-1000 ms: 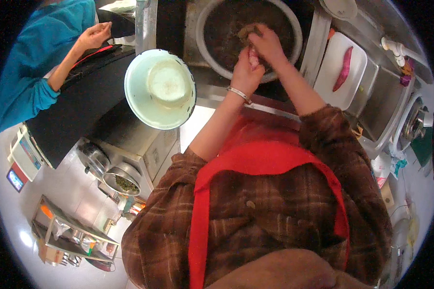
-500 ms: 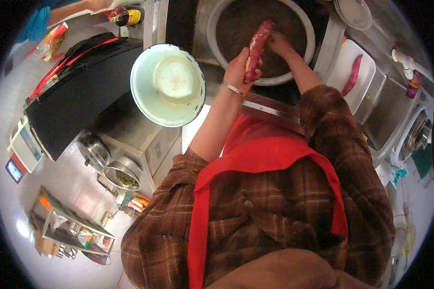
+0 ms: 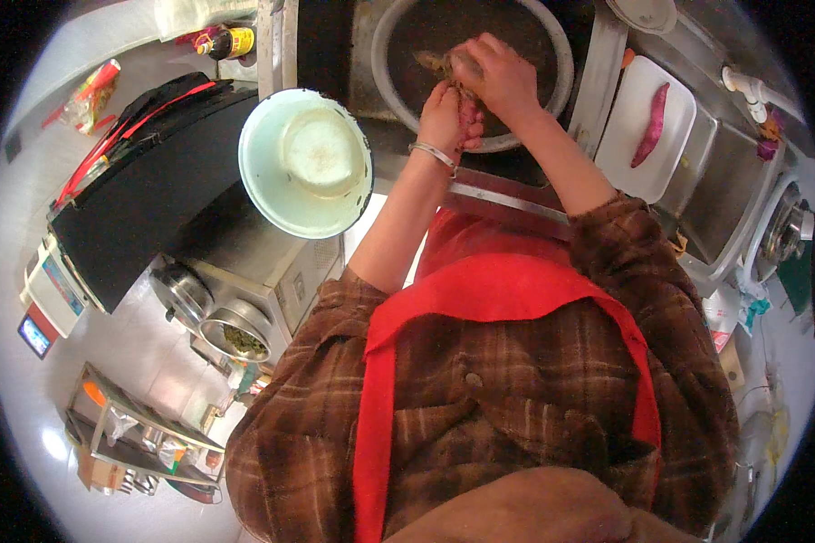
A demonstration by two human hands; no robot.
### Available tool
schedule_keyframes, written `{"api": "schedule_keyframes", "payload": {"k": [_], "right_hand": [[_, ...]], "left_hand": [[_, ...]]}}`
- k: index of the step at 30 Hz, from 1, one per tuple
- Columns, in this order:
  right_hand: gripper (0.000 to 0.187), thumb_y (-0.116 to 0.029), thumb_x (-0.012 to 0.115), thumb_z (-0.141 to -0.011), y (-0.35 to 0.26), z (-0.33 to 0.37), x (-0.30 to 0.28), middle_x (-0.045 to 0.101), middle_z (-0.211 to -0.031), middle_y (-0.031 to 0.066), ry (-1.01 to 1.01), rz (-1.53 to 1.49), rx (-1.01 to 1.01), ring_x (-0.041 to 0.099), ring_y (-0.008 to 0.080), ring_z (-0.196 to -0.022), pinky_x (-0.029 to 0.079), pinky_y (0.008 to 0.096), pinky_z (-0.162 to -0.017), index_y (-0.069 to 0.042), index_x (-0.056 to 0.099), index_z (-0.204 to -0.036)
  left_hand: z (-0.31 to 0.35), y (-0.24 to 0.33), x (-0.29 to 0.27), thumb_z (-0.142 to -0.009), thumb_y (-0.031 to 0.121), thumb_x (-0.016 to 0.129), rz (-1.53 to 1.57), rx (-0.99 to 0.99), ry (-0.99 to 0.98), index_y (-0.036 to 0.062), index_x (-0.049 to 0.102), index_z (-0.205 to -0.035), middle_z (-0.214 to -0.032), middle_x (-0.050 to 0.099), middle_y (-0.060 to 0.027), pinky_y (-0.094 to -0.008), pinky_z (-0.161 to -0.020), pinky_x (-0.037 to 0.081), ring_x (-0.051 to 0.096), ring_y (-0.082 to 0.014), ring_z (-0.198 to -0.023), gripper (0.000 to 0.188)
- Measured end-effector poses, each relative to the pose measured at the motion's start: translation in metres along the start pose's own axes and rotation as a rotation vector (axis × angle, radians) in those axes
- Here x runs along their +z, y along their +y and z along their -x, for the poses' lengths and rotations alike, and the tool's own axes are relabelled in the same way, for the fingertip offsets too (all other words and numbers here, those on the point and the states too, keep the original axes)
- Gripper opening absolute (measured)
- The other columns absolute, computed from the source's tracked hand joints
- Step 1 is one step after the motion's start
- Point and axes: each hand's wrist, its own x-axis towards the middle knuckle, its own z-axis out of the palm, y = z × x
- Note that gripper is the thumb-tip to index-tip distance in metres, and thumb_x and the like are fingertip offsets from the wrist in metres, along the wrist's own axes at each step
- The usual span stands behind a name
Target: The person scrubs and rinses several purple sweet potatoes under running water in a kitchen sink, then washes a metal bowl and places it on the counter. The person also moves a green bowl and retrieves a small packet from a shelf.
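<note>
Wraps left grip (image 3: 441,119) around root (image 3: 468,109), over near rim of basin (image 3: 562,72). Probably stiff, fairly heavy, slippery if wet; best clasped round the middle. Curls right grip (image 3: 498,77) over far end; cannot tell whether clenched or just touching.

the left hand (image 3: 444,118) is held curled, the right hand (image 3: 500,80) is arched just beside it, and both forearms (image 3: 406,226) are stretched far.

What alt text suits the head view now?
A person's left hand grips a mostly hidden reddish root, right hand against it, over a round basin. Pale bowl at left; white tray with purplish root at right.
</note>
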Motion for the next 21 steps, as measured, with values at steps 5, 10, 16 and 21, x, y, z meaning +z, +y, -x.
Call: {"api": "schedule_keyframes", "payload": {"k": [5, 10, 16, 21], "right_hand": [[0.033, -0.040, 0.046, -0.078, 0.058, -0.042, 0.018, 0.051, -0.103, 0.0087, -0.111, 0.115, 0.120, 0.050, 0.0284, -0.094, 0.042, 0.0384, -0.075, -0.017, 0.052, -0.101], [0.038, -0.038, 0.050, -0.077, 0.099, 0.001, 0.090, 0.044, -0.114, 0.0137, -0.178, 0.322, 0.134, 0.043, 0.0333, -0.105, 0.039, 0.0443, -0.083, -0.012, 0.050, -0.104], [0.047, -0.036, 0.057, -0.072, 0.107, 0.009, 0.090, 0.056, -0.099, 0.0138, -0.456, -0.322, 0.383, 0.053, 0.0282, -0.095, 0.042, 0.0361, -0.080, -0.009, 0.048, -0.109], [0.038, -0.034, 0.059, -0.071, 0.023, 0.013, -0.014, 0.057, -0.096, 0.0112, -0.192, -0.684, 0.329, 0.056, 0.0248, -0.088, 0.042, 0.0323, -0.077, -0.009, 0.053, -0.100]], "left_hand": [[0.011, -0.003, -0.009, -0.089, 0.026, 0.030, 0.109, -0.064, -0.220, 0.0142, 0.039, -0.107, -0.066, 0.047, -0.0066, -0.0195, -0.032, 0.025, 0.038, -0.0115, -0.043, 0.024], [0.005, 0.011, -0.011, -0.087, 0.032, 0.037, 0.439, -0.145, -0.316, 0.0100, 0.042, -0.103, -0.074, 0.049, -0.0069, -0.0169, -0.034, 0.028, 0.042, -0.0105, -0.050, 0.028], [-0.003, 0.006, -0.011, -0.088, 0.029, 0.037, 0.332, -0.099, -0.214, 0.0050, 0.040, -0.109, -0.084, 0.052, -0.0099, -0.0160, -0.039, 0.037, 0.049, -0.0122, -0.066, 0.032], [-0.011, 0.007, -0.012, -0.087, 0.022, 0.033, 0.197, 0.008, -0.135, 0.0086, 0.044, -0.102, -0.074, 0.052, -0.0069, -0.0190, -0.037, 0.032, 0.045, -0.0114, -0.054, 0.023]]}}
